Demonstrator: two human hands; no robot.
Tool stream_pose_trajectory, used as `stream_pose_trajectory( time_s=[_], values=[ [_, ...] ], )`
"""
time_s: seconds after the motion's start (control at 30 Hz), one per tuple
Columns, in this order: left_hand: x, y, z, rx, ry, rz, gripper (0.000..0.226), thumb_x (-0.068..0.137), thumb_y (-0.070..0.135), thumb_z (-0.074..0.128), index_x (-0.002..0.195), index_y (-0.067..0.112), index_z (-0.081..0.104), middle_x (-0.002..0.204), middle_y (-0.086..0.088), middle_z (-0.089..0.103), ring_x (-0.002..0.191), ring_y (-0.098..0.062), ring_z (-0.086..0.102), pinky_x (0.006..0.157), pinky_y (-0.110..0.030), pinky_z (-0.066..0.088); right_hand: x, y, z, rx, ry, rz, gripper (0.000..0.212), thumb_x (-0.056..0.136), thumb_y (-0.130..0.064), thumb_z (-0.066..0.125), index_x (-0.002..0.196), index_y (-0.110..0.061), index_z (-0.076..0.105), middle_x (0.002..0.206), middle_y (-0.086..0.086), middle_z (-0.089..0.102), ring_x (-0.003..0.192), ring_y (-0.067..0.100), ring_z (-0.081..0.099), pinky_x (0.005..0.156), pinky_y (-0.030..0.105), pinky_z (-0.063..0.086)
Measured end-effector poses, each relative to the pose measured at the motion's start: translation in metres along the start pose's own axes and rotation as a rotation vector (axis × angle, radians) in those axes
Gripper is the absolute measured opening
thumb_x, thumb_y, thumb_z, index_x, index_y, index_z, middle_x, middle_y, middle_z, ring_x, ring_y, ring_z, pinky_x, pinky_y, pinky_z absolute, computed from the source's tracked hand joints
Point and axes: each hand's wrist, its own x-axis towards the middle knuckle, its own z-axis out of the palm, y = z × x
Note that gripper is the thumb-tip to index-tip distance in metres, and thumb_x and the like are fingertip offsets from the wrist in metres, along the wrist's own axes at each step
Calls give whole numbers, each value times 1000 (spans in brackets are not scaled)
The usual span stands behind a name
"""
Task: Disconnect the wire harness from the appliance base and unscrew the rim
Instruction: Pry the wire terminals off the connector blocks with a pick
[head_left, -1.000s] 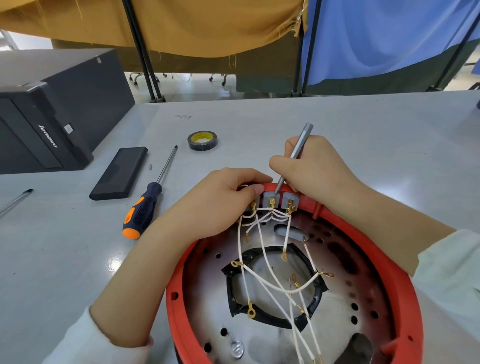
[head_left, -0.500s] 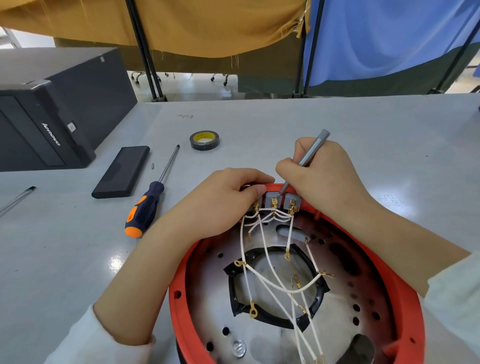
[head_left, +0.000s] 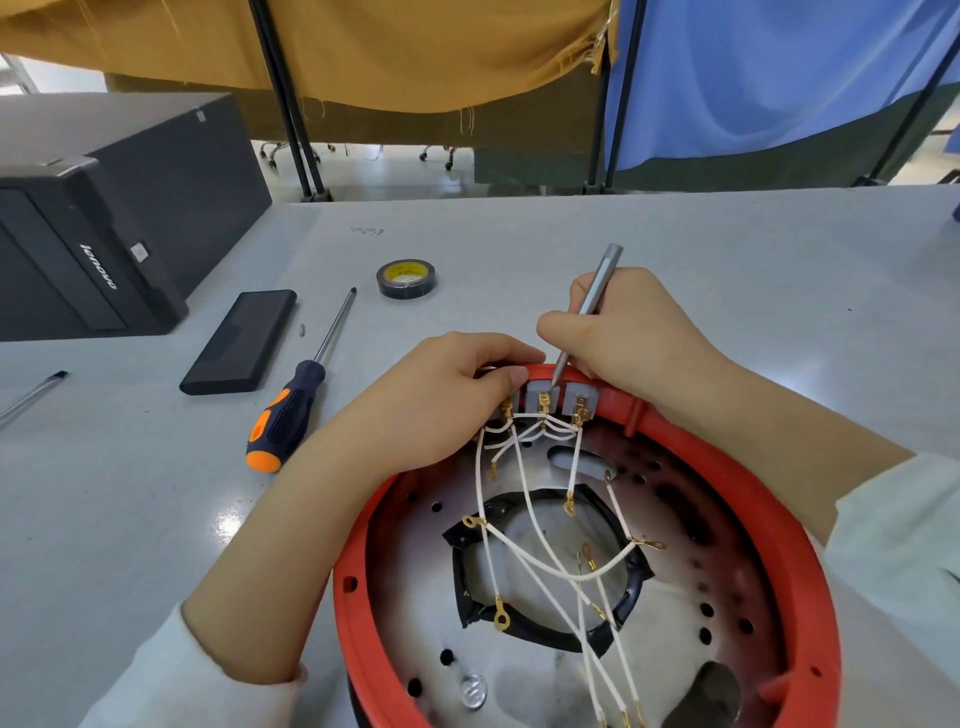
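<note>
At the table's near edge, the right hand gripped a slim grey driver, tip down-left into the terminal block, while left-hand fingers gripped the red rim beside it.

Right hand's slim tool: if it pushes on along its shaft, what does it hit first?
Likely the middle grey terminal block on the red rim; the slim silver tool in the right hand already points there, though contact is unclear.
</note>
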Motion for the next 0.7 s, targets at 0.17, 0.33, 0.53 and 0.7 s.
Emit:
stream_pose_trajectory(
  time_s=[0.17, 0.33, 0.53, 0.7],
  values=[
    [-1, -1, 0, -7, 0, -1, 26, 97, 20, 48, 114, 31, 64, 55, 29, 57, 50, 9, 50, 50, -4, 34, 5, 1, 3, -7, -13, -5, 32, 73, -10, 62, 54, -11, 36, 42, -6, 29, 36, 8, 27, 34, 15, 24],
    [-1, -1, 0, -18, 4, 22, 29, 96, 19, 49, 99, 44, 64, 57, 15, 58, 49, 1, 45, 51, -11, 38, 7, 1, 7, -16, -45, -25, 36, 76, -10, 61, 53, -14, 35, 44, -7, 30, 34, 5, 28, 35, 13, 25],
    [0, -1, -1, -9, 0, 29, 32, 96, 21, 49, 91, 51, 60, 57, 16, 58, 48, 1, 45, 48, -10, 37, 10, 1, 6, 7, -87, -15, 32, 77, -8, 59, 53, -12, 37, 35, -10, 33, 34, 5, 31, 36, 12, 28],
    [1, -3, -1, -28, -8, 27, 30, 96, 20, 49, 100, 45, 63, 71, 7, 65, 57, -3, 49, 57, -16, 41, 11, 2, 7, 26, -82, 35, 31, 76, -10, 60, 55, -12, 38, 35, -10, 32, 32, 5, 31, 35, 14, 28]
  ],
)
